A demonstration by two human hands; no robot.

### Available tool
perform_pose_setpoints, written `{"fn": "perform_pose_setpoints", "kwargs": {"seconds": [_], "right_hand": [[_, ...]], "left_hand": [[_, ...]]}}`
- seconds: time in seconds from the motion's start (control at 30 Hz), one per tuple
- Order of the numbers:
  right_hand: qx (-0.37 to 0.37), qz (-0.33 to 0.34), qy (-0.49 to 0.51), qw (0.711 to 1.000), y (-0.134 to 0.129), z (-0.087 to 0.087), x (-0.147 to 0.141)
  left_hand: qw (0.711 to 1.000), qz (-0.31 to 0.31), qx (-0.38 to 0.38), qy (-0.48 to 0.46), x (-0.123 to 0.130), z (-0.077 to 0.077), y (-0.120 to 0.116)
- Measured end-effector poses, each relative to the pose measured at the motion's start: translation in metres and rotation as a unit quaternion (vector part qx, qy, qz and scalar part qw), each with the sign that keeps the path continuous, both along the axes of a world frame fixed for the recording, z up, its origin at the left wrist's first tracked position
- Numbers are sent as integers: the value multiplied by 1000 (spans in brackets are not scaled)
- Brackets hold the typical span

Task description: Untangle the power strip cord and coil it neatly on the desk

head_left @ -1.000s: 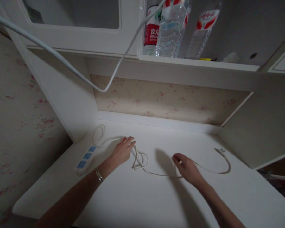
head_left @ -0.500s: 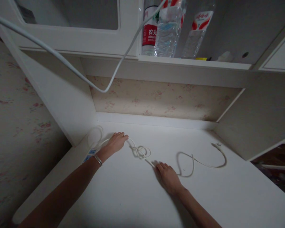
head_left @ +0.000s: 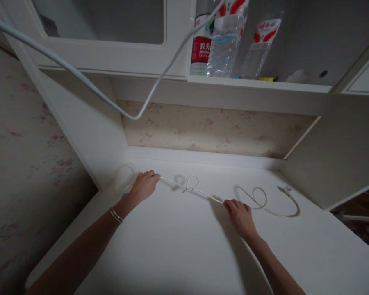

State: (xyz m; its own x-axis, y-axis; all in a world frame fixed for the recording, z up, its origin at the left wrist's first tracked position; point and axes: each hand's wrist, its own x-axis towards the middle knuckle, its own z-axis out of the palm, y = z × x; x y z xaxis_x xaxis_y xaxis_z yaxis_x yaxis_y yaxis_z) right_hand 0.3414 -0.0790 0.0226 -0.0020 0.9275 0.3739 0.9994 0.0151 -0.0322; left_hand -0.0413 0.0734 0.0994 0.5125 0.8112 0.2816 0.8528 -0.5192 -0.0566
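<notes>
A thin white cord (head_left: 205, 194) stretches between my two hands above the white desktop (head_left: 172, 237). Midway along it sits a small knot with a loop standing up. My left hand (head_left: 145, 187), left of the knot, has its fingers closed on the cord. On the right side my right hand (head_left: 239, 215) pinches the cord too, slightly nearer to me. Past my right hand the cord curls in a loop and runs to a frayed-looking end at the back right. Another faint loop lies behind my left hand.
Plastic bottles (head_left: 224, 51) stand on an open shelf (head_left: 258, 84) above the desk. A thick white cable (head_left: 101, 95) hangs across the upper left in front of the cabinet. Side panels bound the desk, with patterned wallpaper behind.
My hands have moved apart, mostly the right one rightward. The cord between them is straighter and raised, and the tangle has shrunk to a smaller knot with a loop.
</notes>
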Motion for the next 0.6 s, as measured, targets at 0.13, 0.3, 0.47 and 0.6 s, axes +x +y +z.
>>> {"fn": "perform_pose_setpoints", "kwargs": {"seconds": [0.13,0.3,0.47,0.6], "right_hand": [[43,-20,5,999,-2,-7,-2],[20,-60,-15,998,-4,-14,-8],[-28,-21,-12,999,-5,-22,-17],[-53,-8,-1,999,-5,-27,-19]], "left_hand": [[999,-36,-35,-13,-4,-4,-23],[995,-70,-69,-21,-5,-8,-47],[995,-72,-65,-17,7,-17,-64],[994,-68,-43,-78,30,-27,-81]]}}
